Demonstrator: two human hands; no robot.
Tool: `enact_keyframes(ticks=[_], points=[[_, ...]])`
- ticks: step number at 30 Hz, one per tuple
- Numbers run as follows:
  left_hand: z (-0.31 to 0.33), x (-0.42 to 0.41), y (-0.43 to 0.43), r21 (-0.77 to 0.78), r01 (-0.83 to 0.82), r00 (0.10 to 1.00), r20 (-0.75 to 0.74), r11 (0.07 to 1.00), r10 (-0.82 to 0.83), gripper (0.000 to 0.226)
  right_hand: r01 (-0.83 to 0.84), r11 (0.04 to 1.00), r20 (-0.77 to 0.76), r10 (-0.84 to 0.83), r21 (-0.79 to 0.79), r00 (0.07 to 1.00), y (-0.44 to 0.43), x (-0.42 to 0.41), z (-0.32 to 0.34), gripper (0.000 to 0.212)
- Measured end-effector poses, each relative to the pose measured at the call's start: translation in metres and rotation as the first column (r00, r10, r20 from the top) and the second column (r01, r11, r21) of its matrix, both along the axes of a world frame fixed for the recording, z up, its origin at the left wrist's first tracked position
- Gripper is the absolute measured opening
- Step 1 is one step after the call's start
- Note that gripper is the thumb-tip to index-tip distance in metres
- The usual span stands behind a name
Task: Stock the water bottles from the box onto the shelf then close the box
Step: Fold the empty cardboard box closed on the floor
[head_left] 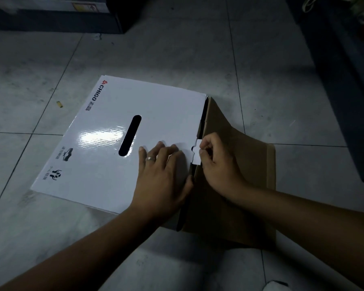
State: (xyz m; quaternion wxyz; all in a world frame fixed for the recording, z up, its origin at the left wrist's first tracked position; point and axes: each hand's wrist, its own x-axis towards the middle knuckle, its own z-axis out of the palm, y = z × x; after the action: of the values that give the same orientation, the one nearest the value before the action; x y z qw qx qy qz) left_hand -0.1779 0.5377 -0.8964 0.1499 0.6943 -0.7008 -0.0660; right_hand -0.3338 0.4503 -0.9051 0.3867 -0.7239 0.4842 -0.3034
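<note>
Head view: the box [93, 164] sits on the tiled floor [177, 59], its white lid [166, 106] folded flat on top. The left hand [162, 175] lies on the lid, fingers straight — grip apart, pressing. The right hand [216, 164] has its grip pinched on the lid's tab [195, 153], over the brown flap [240, 196] spread open rightward.

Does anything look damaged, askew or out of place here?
No damage shows. The white flap lies flat under the left hand; the right hand pinches its locking tab, not yet tucked. A small yellow scrap litters the floor.
</note>
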Motion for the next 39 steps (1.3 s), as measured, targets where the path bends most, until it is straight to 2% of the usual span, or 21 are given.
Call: enact_keyframes(ticks=[3, 7, 9, 11, 13, 15, 18, 23, 26, 28, 35, 39], points=[[0.000, 0.000, 0.000, -0.004, -0.008, 1.000, -0.019, 1.000, 0.008, 0.055, -0.023, 0.999, -0.057, 0.021, -0.029, 0.998, 0.003, -0.001, -0.003, 0.007], [0.003, 0.010, 0.000, -0.045, 0.013, 0.999, -0.031, 0.999, -0.015, 0.048, 0.021, 0.978, 0.106, -0.044, 0.210, 0.993, -0.001, -0.005, -0.004, 0.014], [0.010, 0.018, 0.001, -0.052, -0.063, 0.995, -0.086, 0.997, 0.058, 0.050, 0.066, 0.957, 0.162, -0.115, 0.284, 0.980, 0.001, -0.006, -0.003, 0.015], [0.019, 0.025, 0.002, 0.006, -0.167, 0.978, -0.123, 0.986, 0.167, 0.061, 0.113, 0.937, 0.172, -0.177, 0.330, 0.969, 0.004, -0.005, 0.000, 0.012], [0.023, 0.031, 0.002, 0.062, -0.224, 0.974, -0.004, 0.973, 0.225, 0.069, 0.144, 0.918, 0.162, -0.216, 0.370, 0.963, 0.007, -0.003, 0.003, 0.010], [0.026, 0.035, 0.000, 0.112, -0.262, 0.964, 0.074, 0.959, 0.255, 0.071, 0.164, 0.912, 0.144, -0.233, 0.377, 0.962, 0.009, -0.001, 0.005, 0.013], [0.030, 0.035, -0.005, 0.165, -0.290, 0.957, 0.044, 0.943, 0.287, 0.072, 0.174, 0.922, 0.108, -0.224, 0.345, 0.969, 0.008, 0.000, 0.006, 0.014], [0.046, 0.041, -0.026, 0.228, -0.291, 0.932, -0.153, 0.929, 0.329, 0.082, 0.152, 0.936, 0.034, -0.171, 0.317, 0.985, 0.002, -0.003, 0.006, 0.012], [0.044, 0.056, -0.042, 0.298, -0.352, 0.864, -0.262, 0.887, 0.431, 0.091, 0.119, 0.921, 0.082, -0.160, 0.370, 0.984, -0.002, -0.005, 0.005, 0.012], [0.039, 0.062, -0.045, 0.326, -0.358, 0.834, -0.308, 0.875, 0.457, 0.088, 0.110, 0.912, 0.108, -0.165, 0.396, 0.980, -0.003, -0.005, 0.004, 0.013], [0.030, 0.061, -0.043, 0.296, -0.364, 0.827, -0.333, 0.883, 0.453, 0.064, 0.129, 0.921, 0.080, -0.169, 0.368, 0.982, -0.001, 0.001, 0.008, 0.012], [0.026, 0.059, -0.039, 0.293, -0.389, 0.816, -0.331, 0.874, 0.474, 0.079, 0.140, 0.922, 0.081, -0.180, 0.360, 0.980, -0.002, 0.005, 0.012, 0.011]])
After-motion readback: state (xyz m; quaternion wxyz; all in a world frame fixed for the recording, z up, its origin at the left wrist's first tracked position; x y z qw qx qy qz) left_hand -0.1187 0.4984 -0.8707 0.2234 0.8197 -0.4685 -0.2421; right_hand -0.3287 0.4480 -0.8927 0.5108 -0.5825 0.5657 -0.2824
